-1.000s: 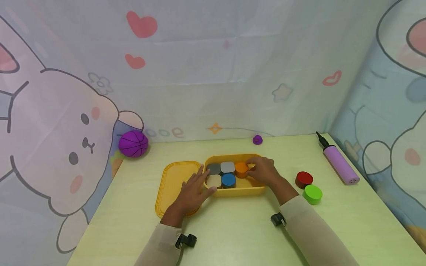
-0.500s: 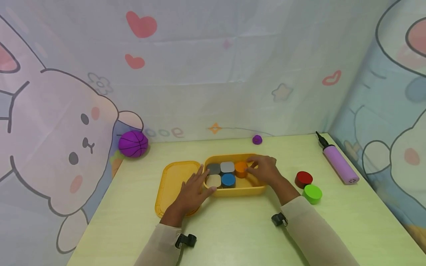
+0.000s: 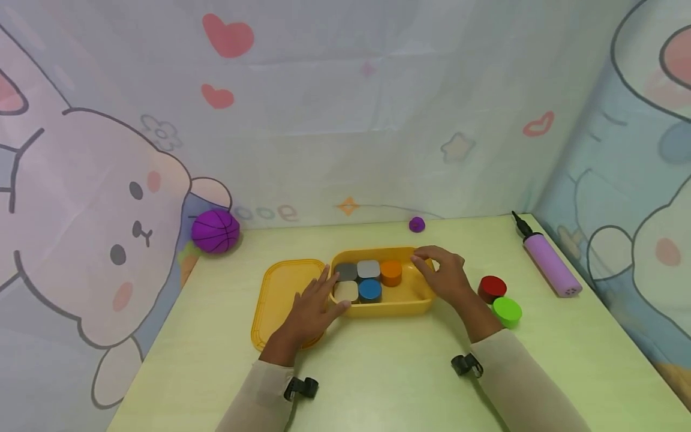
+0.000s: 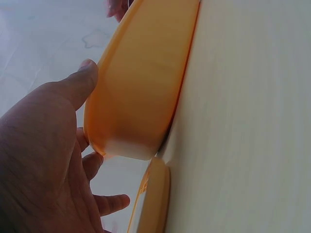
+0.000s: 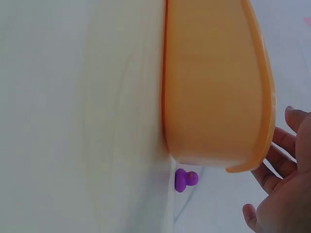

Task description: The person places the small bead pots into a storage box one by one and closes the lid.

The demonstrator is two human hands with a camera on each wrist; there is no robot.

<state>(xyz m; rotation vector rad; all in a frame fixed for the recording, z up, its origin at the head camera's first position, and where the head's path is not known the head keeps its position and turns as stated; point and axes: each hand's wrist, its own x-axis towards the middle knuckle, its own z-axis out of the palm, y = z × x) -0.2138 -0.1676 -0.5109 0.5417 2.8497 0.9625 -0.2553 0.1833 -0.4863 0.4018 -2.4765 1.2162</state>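
Observation:
A yellow plastic box (image 3: 385,310) stands on the table, holding several small round and square-topped pieces. At its back are a dark grey piece (image 3: 346,272), a light grey piece (image 3: 369,269) and an orange round piece (image 3: 391,273); in front lie a cream piece (image 3: 346,292) and a blue round piece (image 3: 369,290). My left hand (image 3: 310,312) rests on the box's left end, thumb at the front rim and fingers spread. Over the right end hovers my right hand (image 3: 449,279), fingers loosely bent at the rim, nothing held.
A yellow lid (image 3: 283,294) lies left of the box. Red (image 3: 492,288) and green (image 3: 507,311) round pieces sit to the right. Farther out are a purple ball (image 3: 216,231), a purple rubber duck (image 5: 186,179) and a lilac hand pump (image 3: 552,264).
My right hand has let go of the orange piece and moved right to the box's right end. The orange piece stays in the back row; my left hand has hardly moved.

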